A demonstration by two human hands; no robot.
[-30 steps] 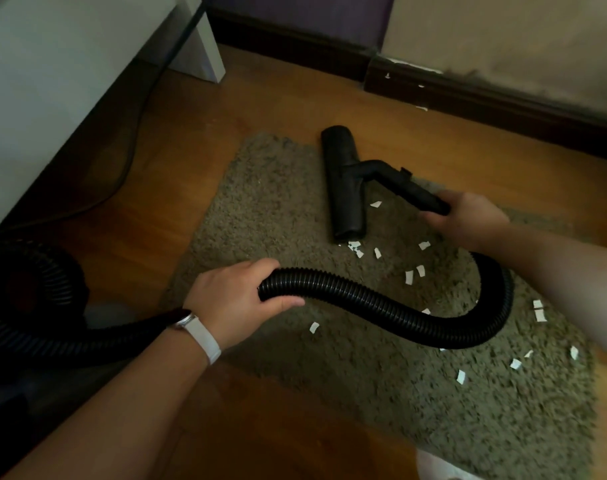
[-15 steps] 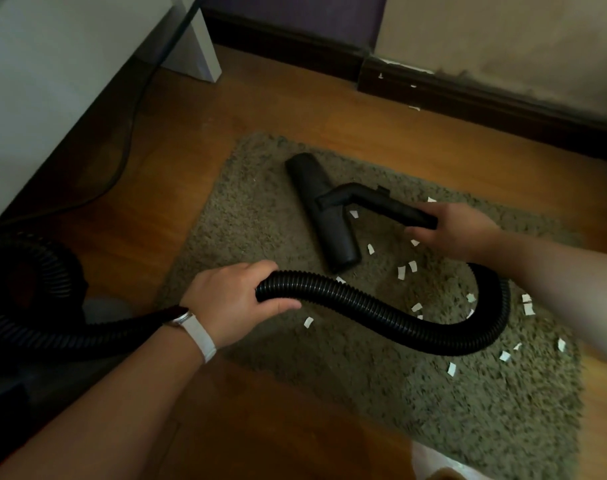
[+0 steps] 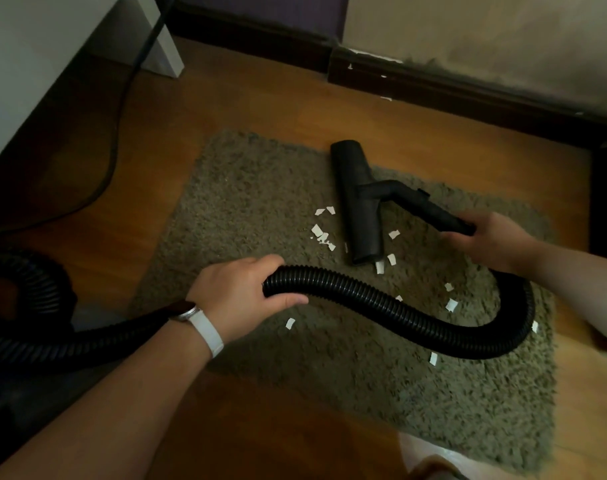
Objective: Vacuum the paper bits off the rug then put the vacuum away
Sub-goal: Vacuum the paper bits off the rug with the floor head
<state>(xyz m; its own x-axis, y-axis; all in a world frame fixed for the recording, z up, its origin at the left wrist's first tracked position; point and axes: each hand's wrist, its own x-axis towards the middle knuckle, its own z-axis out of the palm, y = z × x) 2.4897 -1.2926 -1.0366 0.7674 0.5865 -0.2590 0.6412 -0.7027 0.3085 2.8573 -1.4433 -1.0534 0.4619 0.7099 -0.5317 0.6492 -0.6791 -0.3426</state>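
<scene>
The left forearm (image 3: 122, 393) and the right forearm (image 3: 579, 282) are bare to the frame edge. Next to the left hand (image 3: 239, 296), the wrist carries a watch (image 3: 187, 311) with a smooth white strap (image 3: 210, 336), a metallic case and a dark face. The right hand (image 3: 492, 242) is bare.

Home room, wooden floor (image 3: 295, 98), shaggy rug (image 3: 260, 202), dark skirting board (image 3: 433, 84)

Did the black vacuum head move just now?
Yes. The vacuum head slid right and farther away across the rug; its far end now pokes past the rug's far edge.
</scene>
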